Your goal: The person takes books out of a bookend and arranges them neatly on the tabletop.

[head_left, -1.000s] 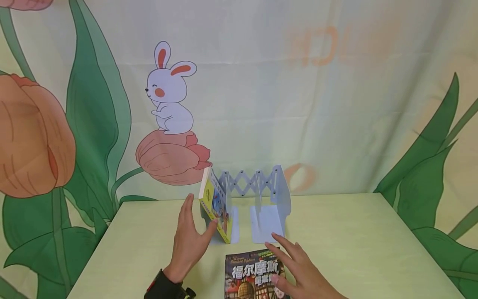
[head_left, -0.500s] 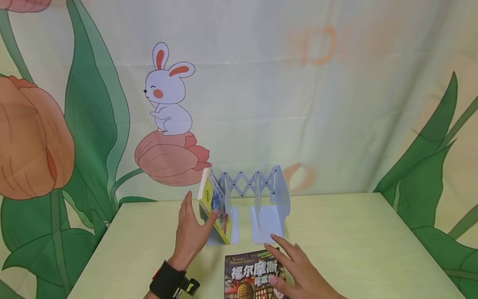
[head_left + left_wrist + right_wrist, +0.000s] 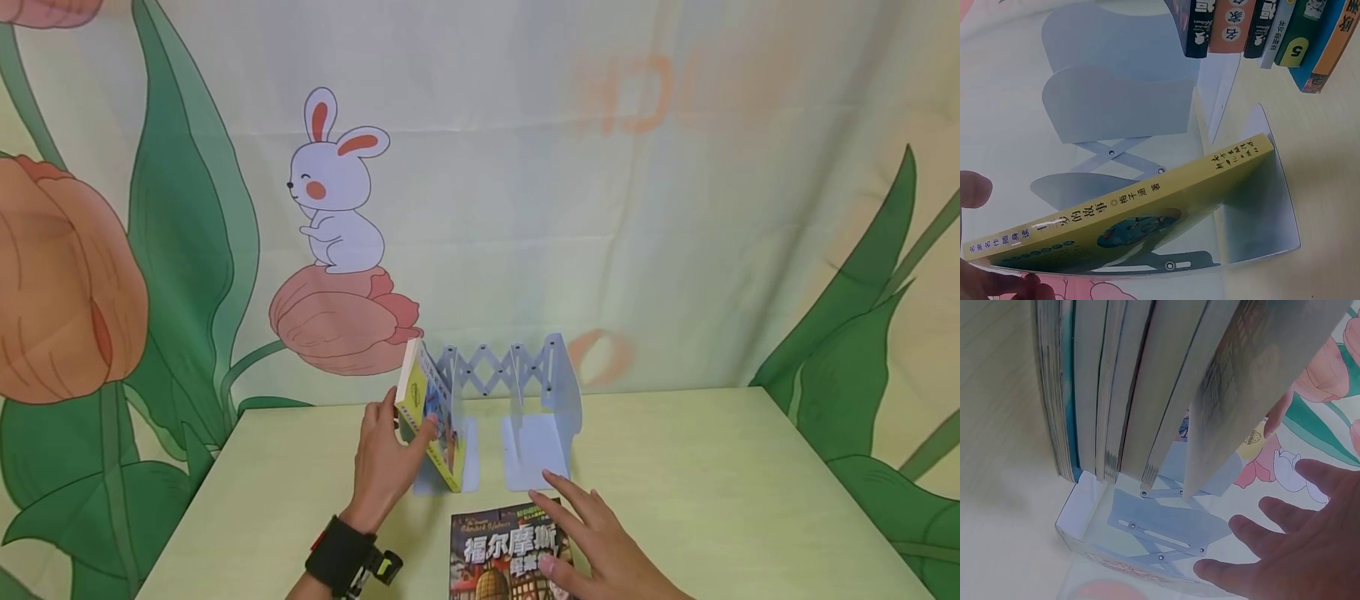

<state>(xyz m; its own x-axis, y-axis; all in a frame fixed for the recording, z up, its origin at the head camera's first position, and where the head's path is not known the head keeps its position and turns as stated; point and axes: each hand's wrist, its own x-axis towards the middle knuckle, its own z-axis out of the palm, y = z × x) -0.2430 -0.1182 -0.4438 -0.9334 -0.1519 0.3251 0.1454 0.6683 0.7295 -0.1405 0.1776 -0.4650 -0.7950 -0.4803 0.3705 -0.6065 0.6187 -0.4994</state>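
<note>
A thin yellow book (image 3: pixel 438 425) leans left in a pale blue expandable book rack (image 3: pixel 542 446), its spine towards me in the left wrist view (image 3: pixel 1122 203). My left hand (image 3: pixel 386 462) straddles the book's near edge and the rack's left end plate. In the left wrist view its thumb (image 3: pixel 974 189) stands apart from the cover, while curled fingers (image 3: pixel 1007 284) lie behind the plate. A dark-covered book (image 3: pixel 510 554) with large white characters lies nearest me, on top of a stack. My right hand (image 3: pixel 600 542) hovers at its right side, fingers spread, thumb overlapping the cover.
Several more books (image 3: pixel 1119 394) make up the stack under the dark cover, their page edges showing in the right wrist view. Crossed lattice bars (image 3: pixel 483 369) join the rack's upright plates. Behind the pale table (image 3: pixel 712 483) hangs a printed curtain (image 3: pixel 712 208).
My left hand has moved forward to the yellow book, and its fingers have bent in behind the left end plate. The right hand has stayed nearly in place beside the stack.
</note>
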